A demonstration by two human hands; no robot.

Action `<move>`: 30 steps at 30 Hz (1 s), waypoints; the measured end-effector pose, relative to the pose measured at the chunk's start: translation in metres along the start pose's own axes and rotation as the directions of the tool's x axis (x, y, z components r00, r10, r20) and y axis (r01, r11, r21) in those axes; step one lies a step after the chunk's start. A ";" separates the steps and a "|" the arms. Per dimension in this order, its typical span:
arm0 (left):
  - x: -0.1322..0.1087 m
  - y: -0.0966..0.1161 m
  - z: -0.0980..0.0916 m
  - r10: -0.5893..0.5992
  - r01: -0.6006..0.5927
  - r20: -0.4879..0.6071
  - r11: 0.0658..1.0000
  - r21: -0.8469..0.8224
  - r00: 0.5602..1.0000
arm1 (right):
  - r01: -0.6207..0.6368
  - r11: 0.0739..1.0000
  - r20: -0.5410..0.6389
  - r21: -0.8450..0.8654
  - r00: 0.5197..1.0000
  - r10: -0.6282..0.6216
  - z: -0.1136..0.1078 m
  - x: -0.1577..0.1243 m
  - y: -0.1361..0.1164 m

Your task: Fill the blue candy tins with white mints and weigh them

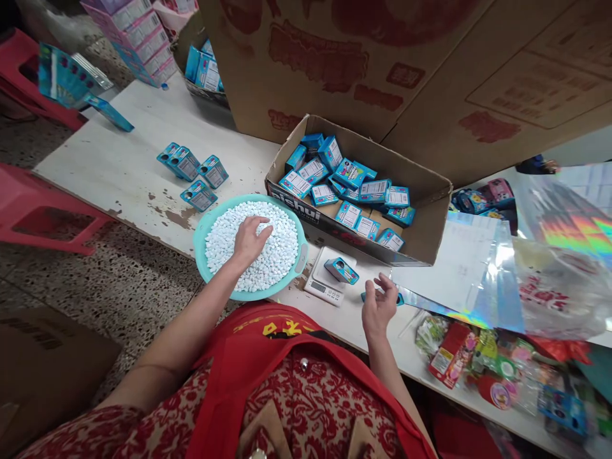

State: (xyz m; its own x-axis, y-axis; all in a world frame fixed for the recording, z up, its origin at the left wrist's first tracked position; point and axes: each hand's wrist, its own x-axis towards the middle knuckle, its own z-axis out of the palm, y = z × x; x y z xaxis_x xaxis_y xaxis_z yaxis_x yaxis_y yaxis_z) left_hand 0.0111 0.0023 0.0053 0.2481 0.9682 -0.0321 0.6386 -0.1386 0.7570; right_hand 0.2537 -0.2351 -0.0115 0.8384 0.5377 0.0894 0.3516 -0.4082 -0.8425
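Note:
My left hand [249, 240] reaches into a teal basin [203, 228] full of small white pellets [277, 252], its fingers curled into the heap. A small blue tin [341, 270] lies open on a white scale [319, 280] just right of the basin. My right hand [378, 305] rests on the white table [119, 172] near the scale, fingers closed on a blue lid [400, 297] that shows only in part.
A cardboard box [421, 239] with several blue tins stands behind the scale. More blue tins [194, 175] lie loose at the left. Large cartons [382, 57] rise at the back. Shiny foil sheets [549, 255] and toy packets [459, 357] crowd the right. Red stools [43, 210] stand at the left.

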 end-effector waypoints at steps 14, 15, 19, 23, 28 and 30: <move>-0.004 0.055 0.052 0.474 -0.477 0.082 0.879 0.008 0.876 | -0.071 0.975 -0.344 -0.211 0.939 -0.007 -0.035 -0.015 0.029; -0.007 0.062 0.060 0.518 -0.521 0.136 0.853 -0.014 0.845 | -0.075 0.974 -0.349 -0.214 0.937 -0.005 -0.036 -0.017 0.030; -0.019 0.082 0.082 0.572 -0.559 0.319 0.817 -0.141 0.756 | -0.028 0.978 -0.312 -0.207 0.949 -0.038 -0.031 -0.022 0.025; -0.024 0.083 0.091 0.386 -0.287 0.389 0.913 -0.290 0.836 | 0.056 0.989 -0.124 -0.134 0.990 -0.073 0.003 -0.020 0.013; -0.020 0.079 0.087 0.015 0.272 0.476 0.805 -0.527 0.879 | 0.046 0.997 0.091 -0.064 0.995 -0.040 0.048 -0.002 0.001; -0.017 0.078 0.076 -0.117 0.426 0.475 0.660 -0.619 0.872 | 0.058 0.997 0.134 -0.054 0.990 -0.050 0.050 0.007 -0.014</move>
State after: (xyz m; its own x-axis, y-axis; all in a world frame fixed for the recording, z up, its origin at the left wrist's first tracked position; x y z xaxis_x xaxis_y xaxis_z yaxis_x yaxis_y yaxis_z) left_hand 0.1120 -0.0406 0.0150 0.4873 0.7618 -0.4268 0.0765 0.4496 0.8899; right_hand 0.2342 -0.1888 -0.0257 0.7562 0.6516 0.0596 0.4218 -0.4158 -0.8057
